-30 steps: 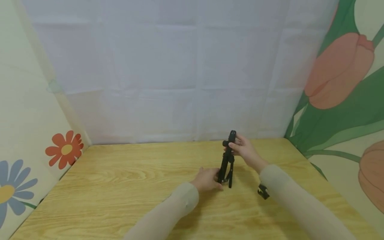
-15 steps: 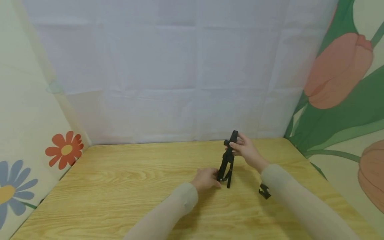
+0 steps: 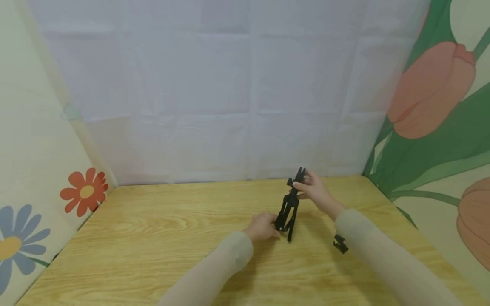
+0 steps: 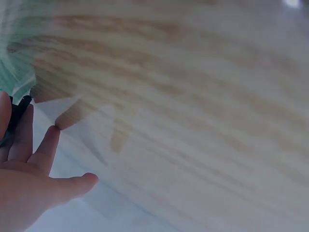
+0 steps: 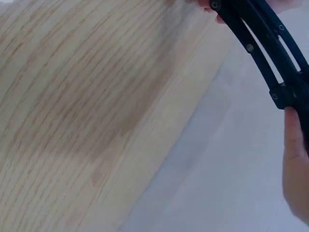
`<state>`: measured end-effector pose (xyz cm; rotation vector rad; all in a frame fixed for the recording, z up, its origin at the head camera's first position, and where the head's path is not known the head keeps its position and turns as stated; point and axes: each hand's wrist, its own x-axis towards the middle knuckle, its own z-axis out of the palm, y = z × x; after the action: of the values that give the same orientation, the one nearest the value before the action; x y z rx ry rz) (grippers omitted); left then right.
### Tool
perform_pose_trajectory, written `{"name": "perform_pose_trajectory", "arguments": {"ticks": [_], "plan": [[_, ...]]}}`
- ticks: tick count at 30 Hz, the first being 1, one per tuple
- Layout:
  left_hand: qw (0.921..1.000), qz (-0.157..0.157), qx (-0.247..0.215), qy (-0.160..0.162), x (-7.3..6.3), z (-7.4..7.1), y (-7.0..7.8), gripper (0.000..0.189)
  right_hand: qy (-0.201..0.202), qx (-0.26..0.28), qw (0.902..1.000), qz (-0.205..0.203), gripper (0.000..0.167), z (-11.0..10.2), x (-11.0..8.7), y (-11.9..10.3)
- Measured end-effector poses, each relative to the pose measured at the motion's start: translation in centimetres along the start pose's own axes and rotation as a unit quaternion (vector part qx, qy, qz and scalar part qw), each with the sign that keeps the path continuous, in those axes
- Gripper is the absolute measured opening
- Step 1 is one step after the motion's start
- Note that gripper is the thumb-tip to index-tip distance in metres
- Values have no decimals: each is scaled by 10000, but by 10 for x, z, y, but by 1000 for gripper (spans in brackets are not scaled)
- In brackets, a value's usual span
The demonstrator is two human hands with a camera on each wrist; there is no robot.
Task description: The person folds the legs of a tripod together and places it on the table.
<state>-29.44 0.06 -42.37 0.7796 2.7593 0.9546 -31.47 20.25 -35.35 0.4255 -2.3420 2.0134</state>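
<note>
A small black tripod (image 3: 287,208) leans with its top to the right, at the right of the table in the head view. My right hand (image 3: 315,193) grips its upper part, near a round knob. In the right wrist view, a finger of that hand lies along the black body, beside the slotted legs (image 5: 263,41). Low down at the foot end, my left hand (image 3: 262,226) holds a leg. The left wrist view shows the left hand (image 4: 29,179) with the dark leg end between digits at the left edge and other fingers spread away.
A small black part (image 3: 340,244) lies on the wood-grain table (image 3: 153,238), beside my right sleeve (image 3: 356,225). A white cloth backdrop (image 3: 191,106) rises behind the table, with flower-printed panels (image 3: 428,93) on both sides.
The tripod's top has shifted slightly right with my right hand, so it leans more. Its foot end has moved slightly left, and the legs show wider gaps. My left hand has barely moved.
</note>
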Motion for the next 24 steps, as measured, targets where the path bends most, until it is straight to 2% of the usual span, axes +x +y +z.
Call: {"name": "perform_pose_trajectory", "arguments": {"ticks": [6, 10, 15, 18, 21, 24], "plan": [[9967, -157, -787, -87, -3, -3, -9, 30, -877, -83, 9959, -197, 52, -9, 1, -1], [9950, -185, -953, -231, -5, -8, -11, 25, -1229, -124, 9922, -177, 42, -13, 1, -5], [9956, 46, -888, -287, -7, -7, -13, 26, -1061, -443, 9933, -94, 39, -9, 1, -12], [9952, 124, -889, -394, -9, -6, -13, 35, -819, -662, 9944, -82, 39, -6, 1, -16], [9913, -68, -1174, -591, -13, -8, -12, 46, -634, -813, 9946, -83, 40, -3, 2, -18], [9810, -228, -1753, -799, -16, -12, -10, 52, -510, -980, 9939, -44, 42, -1, 2, -20]]}}
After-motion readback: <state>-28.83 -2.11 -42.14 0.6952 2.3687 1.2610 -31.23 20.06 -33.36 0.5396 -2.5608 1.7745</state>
